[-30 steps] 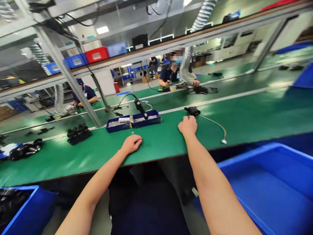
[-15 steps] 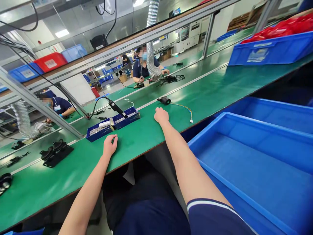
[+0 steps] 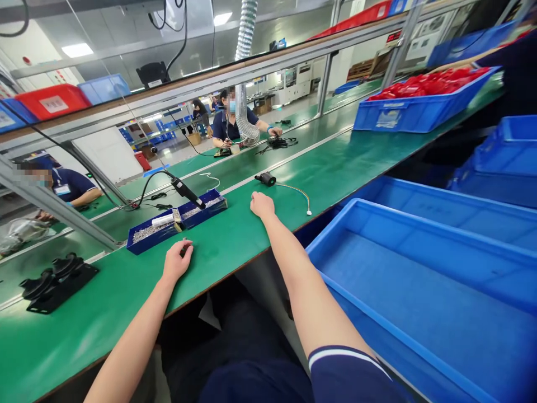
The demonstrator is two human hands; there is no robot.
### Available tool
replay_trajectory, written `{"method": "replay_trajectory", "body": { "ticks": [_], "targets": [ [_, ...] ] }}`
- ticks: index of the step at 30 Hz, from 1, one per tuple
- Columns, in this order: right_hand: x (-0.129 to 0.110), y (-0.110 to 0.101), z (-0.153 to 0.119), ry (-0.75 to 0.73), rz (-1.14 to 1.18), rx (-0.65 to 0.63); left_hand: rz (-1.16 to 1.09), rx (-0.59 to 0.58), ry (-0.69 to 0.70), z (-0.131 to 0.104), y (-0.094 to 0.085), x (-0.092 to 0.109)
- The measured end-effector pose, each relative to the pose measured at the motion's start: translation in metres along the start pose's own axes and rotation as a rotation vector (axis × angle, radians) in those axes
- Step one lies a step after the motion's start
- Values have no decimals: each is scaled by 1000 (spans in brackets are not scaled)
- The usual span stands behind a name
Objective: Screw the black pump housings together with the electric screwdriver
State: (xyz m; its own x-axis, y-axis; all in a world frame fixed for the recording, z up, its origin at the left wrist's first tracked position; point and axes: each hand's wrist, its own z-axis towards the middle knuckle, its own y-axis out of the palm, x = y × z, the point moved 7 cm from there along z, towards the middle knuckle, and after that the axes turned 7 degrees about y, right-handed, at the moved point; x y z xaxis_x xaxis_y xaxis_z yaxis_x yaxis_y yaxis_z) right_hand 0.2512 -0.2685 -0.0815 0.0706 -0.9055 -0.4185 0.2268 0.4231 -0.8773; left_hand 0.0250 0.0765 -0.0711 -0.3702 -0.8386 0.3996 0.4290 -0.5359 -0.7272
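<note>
Left hand (image 3: 177, 262) was curled at the tabletop (image 3: 226, 240) near the blue tray (image 3: 156, 240) (tiny bit by the fingertips, couldn't tell if pinched). Right hand (image 3: 263, 206) was bent, grip unclear, just short of the black part (image 3: 267, 179), which lay on the tabletop, wires (image 3: 300, 192) trailing right.

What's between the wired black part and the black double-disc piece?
In the head view, a blue tray of small metal pieces, a black tool over it.
</note>
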Motion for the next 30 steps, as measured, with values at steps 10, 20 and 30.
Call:
{"method": "replay_trajectory", "body": {
  "ticks": [10,20,30],
  "targets": [
    [1,6,2,-25,-14,18,-14,-51,-25,-4,5,-1],
    [-7,-4,-7,-80,-11,30,3,-102,75,-5,8,21],
    [-83,10,-57,-478,102,-111,-19,-188,327,-18,24,89]
  ]
}}
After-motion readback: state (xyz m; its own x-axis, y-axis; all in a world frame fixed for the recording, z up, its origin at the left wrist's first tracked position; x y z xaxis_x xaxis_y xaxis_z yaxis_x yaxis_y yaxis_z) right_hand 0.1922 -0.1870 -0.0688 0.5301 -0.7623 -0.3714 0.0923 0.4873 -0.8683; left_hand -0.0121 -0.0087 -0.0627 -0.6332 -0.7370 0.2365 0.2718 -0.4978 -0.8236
